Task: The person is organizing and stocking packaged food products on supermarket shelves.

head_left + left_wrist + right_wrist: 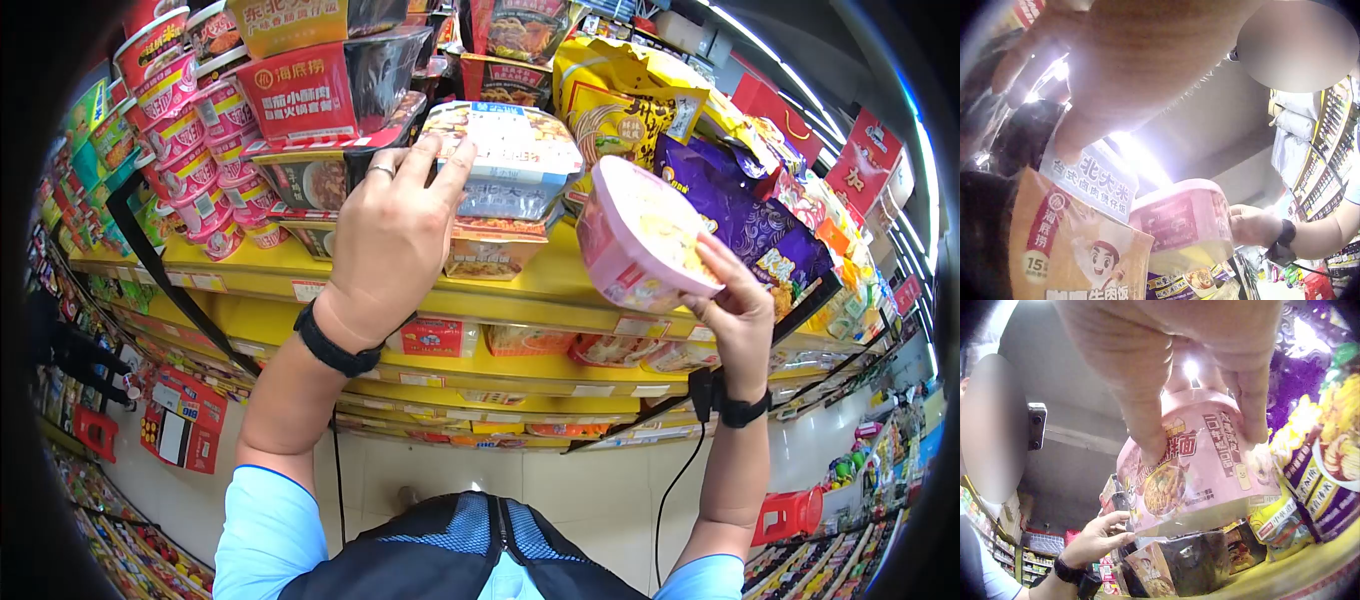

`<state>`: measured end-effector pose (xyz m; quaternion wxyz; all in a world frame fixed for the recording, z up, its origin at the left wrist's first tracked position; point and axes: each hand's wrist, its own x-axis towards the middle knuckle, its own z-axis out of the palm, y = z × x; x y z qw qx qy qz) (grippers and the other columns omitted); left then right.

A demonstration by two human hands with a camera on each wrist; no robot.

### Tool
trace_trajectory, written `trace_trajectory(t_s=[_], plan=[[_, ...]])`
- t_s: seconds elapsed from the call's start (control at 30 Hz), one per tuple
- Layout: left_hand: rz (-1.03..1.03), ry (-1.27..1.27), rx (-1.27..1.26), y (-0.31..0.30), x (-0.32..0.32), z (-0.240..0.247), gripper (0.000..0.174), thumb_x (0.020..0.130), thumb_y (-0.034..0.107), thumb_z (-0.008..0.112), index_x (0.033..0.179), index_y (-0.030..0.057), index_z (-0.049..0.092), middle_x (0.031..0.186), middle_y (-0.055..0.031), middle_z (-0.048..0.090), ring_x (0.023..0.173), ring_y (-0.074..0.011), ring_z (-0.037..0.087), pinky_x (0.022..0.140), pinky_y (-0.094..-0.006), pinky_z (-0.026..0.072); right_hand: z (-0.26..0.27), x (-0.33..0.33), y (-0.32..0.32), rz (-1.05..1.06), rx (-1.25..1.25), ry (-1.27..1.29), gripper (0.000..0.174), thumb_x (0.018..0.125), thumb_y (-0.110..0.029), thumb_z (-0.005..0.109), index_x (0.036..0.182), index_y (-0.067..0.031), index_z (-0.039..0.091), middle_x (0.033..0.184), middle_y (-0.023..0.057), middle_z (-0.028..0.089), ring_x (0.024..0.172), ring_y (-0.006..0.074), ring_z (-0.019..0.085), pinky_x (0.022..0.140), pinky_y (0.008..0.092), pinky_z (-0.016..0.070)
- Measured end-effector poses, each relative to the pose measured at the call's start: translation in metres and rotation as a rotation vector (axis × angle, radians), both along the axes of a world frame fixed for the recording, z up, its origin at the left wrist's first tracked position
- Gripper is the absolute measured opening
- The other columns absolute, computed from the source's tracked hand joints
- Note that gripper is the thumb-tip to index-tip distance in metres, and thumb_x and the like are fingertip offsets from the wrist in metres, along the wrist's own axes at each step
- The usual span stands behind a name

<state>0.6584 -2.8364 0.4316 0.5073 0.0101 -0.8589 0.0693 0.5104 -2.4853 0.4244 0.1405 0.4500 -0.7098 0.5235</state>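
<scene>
The right hand (735, 310) grips a pink noodle tub (640, 235) by its side and rim, tilted above the yellow shelf edge. In the right wrist view, thumb and fingers straddle the tub (1191, 462). The left hand (400, 220) has its fingers spread, fingertips at the near left edge of a boxed rice meal (510, 150) with a blue-and-white label. That meal stands on an orange box (490, 250). In the left wrist view, the left thumb touches the label of the rice meal (1091, 175), above the orange box (1079, 244).
Stacked pink cups (180, 150) and a red meal box (300, 95) are on the left. Yellow packets (620, 105) and purple packets (745, 215) fill the right. Lower shelves hold more boxes (435, 338). Two cables hang from the wrists. Red stools (790, 515) stand on the floor.
</scene>
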Motion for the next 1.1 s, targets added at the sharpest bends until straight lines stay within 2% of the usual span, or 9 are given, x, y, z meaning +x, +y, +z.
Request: trace_trajectory(t_s=[0.17,0.2,0.57,0.73,0.9,0.93,1.03,1.07,1.1], plan=[[-0.024,-0.18,0.214,0.011,-0.001,0.012,0.045,0.091,0.013,0.075,0.135,0.0143,0.065,0.134,-0.0176,0.064,0.103,-0.0398,0.071,0.086,-0.0467,0.0597,-0.025,-0.017,-0.008,-0.023,0.034,0.016,0.057,0.077,0.002,0.083,0.133,0.0005,0.07,0.143,0.021,0.063,0.129,0.0268,0.064,0.11,0.0371,0.0509],[-0.076,-0.211,0.292,0.012,-0.002,0.015,0.046,0.091,0.012,0.074,0.136,0.0148,0.065,0.138,-0.0198,0.063,0.109,-0.042,0.069,0.09,-0.0477,0.0595,-0.022,-0.014,-0.015,-0.094,0.112,0.128,0.056,0.075,-0.002,0.083,0.13,-0.0003,0.072,0.139,0.0205,0.067,0.127,0.0281,0.067,0.108,0.0365,0.0514],[-0.273,0.006,0.223,-0.001,-0.019,0.008,0.034,0.093,-0.001,0.07,0.126,0.0057,0.07,0.128,-0.0177,0.071,0.117,-0.0344,0.07,0.097,-0.0389,0.0567,-0.031,-0.024,-0.019,-0.181,0.219,0.341,0.048,0.077,-0.009,0.083,0.124,-0.0044,0.074,0.135,0.0214,0.068,0.117,0.0365,0.07,0.102,0.0399,0.056],[-0.288,0.041,0.273,0.001,-0.019,0.007,0.028,0.092,0.004,0.073,0.12,0.0045,0.073,0.126,-0.0174,0.072,0.115,-0.0342,0.071,0.096,-0.0393,0.0576,-0.035,-0.029,-0.022,-0.18,0.217,0.381,0.046,0.079,-0.014,0.083,0.123,-0.0054,0.074,0.136,0.0194,0.068,0.115,0.0356,0.07,0.099,0.0401,0.0573],[0.043,0.047,0.052,0.042,0.005,0.017,0.045,0.094,0.01,0.074,0.138,0.0087,0.063,0.135,-0.0172,0.063,0.115,-0.038,0.067,0.091,-0.0432,0.0575,-0.047,-0.05,-0.023,-0.07,0.161,0.35,0.048,0.081,-0.021,0.084,0.125,-0.0044,0.073,0.136,0.0202,0.067,0.113,0.0364,0.07,0.098,0.04,0.0571],[0.005,0.049,0.085,0.055,0.014,0.015,0.047,0.093,0.013,0.075,0.138,0.0079,0.062,0.133,-0.0182,0.059,0.109,-0.0388,0.066,0.089,-0.0441,0.0567,-0.04,-0.046,-0.018,-0.088,0.257,0.373,0.051,0.082,-0.024,0.085,0.127,-0.0041,0.072,0.137,0.0217,0.066,0.114,0.0359,0.07,0.098,0.0409,0.0569],[-0.388,-0.013,-0.117,0.093,0.021,0.008,0.051,0.088,0.015,0.081,0.134,0.003,0.065,0.111,-0.0136,0.067,0.096,-0.0312,0.066,0.082,-0.0413,0.0558,0.008,-0.034,0.007,-0.397,0.114,0.805,0.063,0.075,-0.027,0.09,0.129,-0.003,0.068,0.13,0.0197,0.067,0.116,0.038,0.067,0.096,0.0444,0.0573],[-0.416,-0.14,-0.071,0.105,0.019,0.001,0.053,0.087,0.016,0.082,0.135,0.0029,0.065,0.115,-0.0138,0.067,0.093,-0.0283,0.066,0.079,-0.0389,0.0552,0.028,-0.039,0.021,-0.565,0.072,0.841,0.063,0.074,-0.025,0.09,0.129,-0.0022,0.067,0.128,0.0207,0.066,0.117,0.0383,0.065,0.099,0.0452,0.0557],[-0.456,-0.185,-0.068,0.114,0.009,-0.006,0.054,0.086,0.018,0.081,0.135,0.0025,0.065,0.12,-0.0152,0.066,0.091,-0.0281,0.066,0.078,-0.0381,0.0551,0.05,-0.031,0.027,-0.663,-0.029,0.498,0.066,0.076,-0.031,0.09,0.13,-0.0018,0.066,0.128,0.0215,0.066,0.118,0.0406,0.065,0.102,0.045,0.0536]])
